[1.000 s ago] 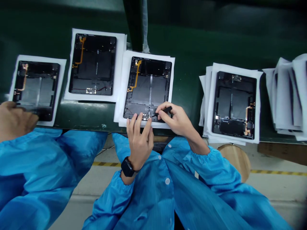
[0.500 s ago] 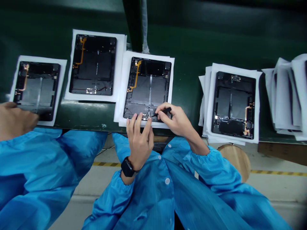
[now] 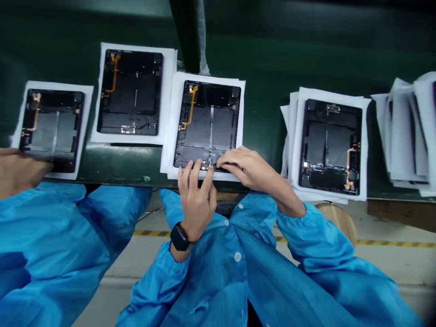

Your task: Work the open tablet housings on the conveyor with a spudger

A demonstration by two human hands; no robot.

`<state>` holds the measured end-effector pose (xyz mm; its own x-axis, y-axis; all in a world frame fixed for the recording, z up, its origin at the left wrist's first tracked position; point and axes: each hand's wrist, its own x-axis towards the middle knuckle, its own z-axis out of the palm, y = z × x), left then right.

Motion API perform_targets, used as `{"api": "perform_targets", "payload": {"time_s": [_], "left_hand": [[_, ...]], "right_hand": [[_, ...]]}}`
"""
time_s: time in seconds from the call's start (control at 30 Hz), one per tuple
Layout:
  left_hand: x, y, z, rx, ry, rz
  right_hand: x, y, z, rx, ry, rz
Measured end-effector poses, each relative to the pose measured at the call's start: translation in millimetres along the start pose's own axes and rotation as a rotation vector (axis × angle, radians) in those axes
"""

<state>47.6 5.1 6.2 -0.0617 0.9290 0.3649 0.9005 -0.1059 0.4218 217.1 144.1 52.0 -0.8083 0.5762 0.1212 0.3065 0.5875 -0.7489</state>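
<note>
An opened tablet (image 3: 197, 136), its dark inside facing up, lies on white sheets right in front of me. My left hand (image 3: 196, 200) rests at its near edge with fingers spread, fingertips at a small circuit board (image 3: 205, 165). Just right of that board, my right hand (image 3: 250, 167) is closed, thumb and forefinger pinched at the tablet's near edge. What sits between those fingers is hidden. An orange flex cable (image 3: 191, 106) runs down the tablet's left side, and a pale strip (image 3: 211, 129) crosses its middle.
More opened tablets lie on white sheets: one at the far left (image 3: 51, 129), one left of mine (image 3: 131, 91), one to the right (image 3: 330, 145). A stack of white sleeves (image 3: 403, 136) stands far right. A co-worker's hand (image 3: 22, 170) reaches in from the left. A green post (image 3: 185, 36) rises behind.
My right hand has turned over and lowered towards the tablet's edge; the slim black tool it held no longer shows. My left hand stays in place. The view has shifted slightly.
</note>
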Motion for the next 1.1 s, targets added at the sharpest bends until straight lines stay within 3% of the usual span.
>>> {"api": "perform_targets", "payload": {"time_s": [0.23,1.1], "left_hand": [[-2.8,-2.0,1.1,-0.017,0.003,-0.01],[-2.0,-2.7,0.4,-0.034,0.003,-0.013]], "right_hand": [[-2.2,1.3,4.6,0.091,0.119,0.047],[-2.4,4.1,7.3,0.139,0.142,0.078]]}}
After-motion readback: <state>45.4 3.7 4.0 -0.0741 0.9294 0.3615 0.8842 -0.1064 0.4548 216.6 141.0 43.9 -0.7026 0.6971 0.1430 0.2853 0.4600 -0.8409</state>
